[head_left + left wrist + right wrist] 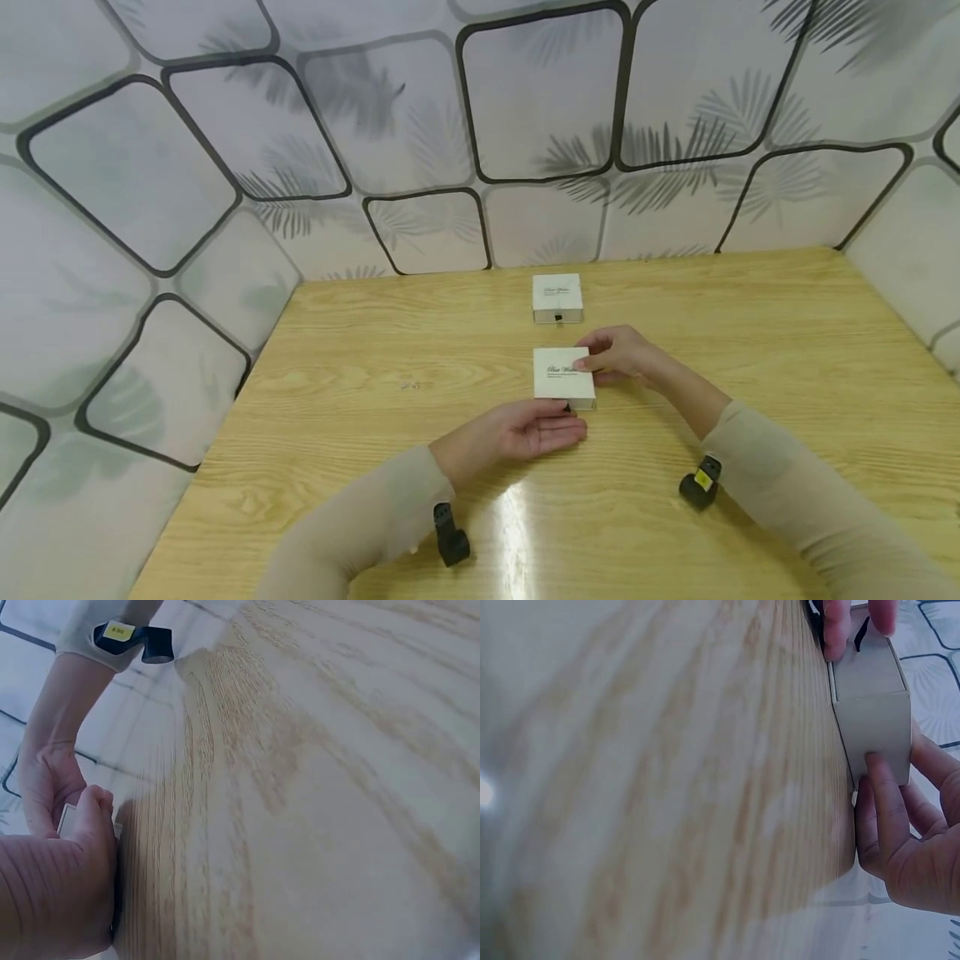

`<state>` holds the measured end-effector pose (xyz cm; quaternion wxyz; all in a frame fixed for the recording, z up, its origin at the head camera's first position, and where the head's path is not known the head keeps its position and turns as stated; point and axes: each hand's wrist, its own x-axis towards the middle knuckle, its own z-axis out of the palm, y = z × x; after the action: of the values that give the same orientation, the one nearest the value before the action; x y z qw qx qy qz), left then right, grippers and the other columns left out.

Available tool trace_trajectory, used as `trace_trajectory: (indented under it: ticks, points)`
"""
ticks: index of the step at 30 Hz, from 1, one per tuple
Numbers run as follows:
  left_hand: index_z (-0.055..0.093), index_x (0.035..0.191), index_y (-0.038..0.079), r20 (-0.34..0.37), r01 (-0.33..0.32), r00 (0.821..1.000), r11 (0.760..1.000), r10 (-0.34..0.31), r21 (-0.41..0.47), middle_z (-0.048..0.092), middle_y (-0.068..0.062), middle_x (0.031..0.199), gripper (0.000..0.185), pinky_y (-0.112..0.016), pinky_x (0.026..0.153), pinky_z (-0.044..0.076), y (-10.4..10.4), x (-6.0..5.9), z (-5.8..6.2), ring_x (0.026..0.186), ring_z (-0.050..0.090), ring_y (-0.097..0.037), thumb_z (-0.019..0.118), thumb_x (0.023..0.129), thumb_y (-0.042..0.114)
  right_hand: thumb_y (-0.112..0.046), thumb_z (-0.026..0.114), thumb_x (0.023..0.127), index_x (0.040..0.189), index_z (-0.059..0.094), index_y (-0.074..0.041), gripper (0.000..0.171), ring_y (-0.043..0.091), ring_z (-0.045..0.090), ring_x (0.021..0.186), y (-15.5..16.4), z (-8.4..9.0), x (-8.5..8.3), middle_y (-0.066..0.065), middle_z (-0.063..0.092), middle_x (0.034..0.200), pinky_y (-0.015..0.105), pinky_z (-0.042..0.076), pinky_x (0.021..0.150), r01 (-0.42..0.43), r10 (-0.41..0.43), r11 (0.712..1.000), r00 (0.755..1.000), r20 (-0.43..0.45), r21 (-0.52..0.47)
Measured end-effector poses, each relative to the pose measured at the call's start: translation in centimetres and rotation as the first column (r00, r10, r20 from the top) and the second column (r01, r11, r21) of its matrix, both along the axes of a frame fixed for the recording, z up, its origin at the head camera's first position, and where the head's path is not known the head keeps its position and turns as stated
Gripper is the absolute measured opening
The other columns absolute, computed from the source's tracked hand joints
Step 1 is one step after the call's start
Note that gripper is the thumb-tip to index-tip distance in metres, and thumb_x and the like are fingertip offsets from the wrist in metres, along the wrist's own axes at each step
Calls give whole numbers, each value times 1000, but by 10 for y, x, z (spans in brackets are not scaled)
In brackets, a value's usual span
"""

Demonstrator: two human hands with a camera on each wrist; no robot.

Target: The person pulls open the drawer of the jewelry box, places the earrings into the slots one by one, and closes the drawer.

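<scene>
— Nearest, what's the left hand [525, 431] doing?
— Fingers straight, tips touching the near box's [563, 377] front edge on the table [337, 392].
— And the right hand [618, 354]?
— It grips that box's far side; its wrist view shows a dark pull tab [861, 634], which is hidden from above.
— Anything else?
— A second box [557, 297] sits behind, well apart.

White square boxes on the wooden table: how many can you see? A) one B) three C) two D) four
C: the head view shows two, a near white square box held by the right hand with the left hand at its front edge, and a far white square box lying untouched on the wooden table.
</scene>
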<state>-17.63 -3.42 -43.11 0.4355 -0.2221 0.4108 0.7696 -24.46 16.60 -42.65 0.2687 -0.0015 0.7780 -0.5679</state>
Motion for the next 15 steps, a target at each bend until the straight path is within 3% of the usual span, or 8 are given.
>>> trace_trajectory:
  ticks: [9,15]
  points:
    - [59,108,-6,-17,-3,1000,996,1,-93,50,-26,133,18,-36,104,42,12,1,0,125,48,-32,49,98,5,-11,74,82,122,54,6,49,15,62,85,1,-2,0,9,58,102,33,57,78,-7,8,1000,1000,1,-15]
    - [59,112,-5,-42,-26,999,990,20,-140,53,-25,130,21,-36,102,44,15,1,-2,122,51,-33,46,99,6,-11,74,82,124,53,6,50,15,62,84,1,-1,0,10,57,104,33,57,78,-2,2,1000,1000,-4,-21]
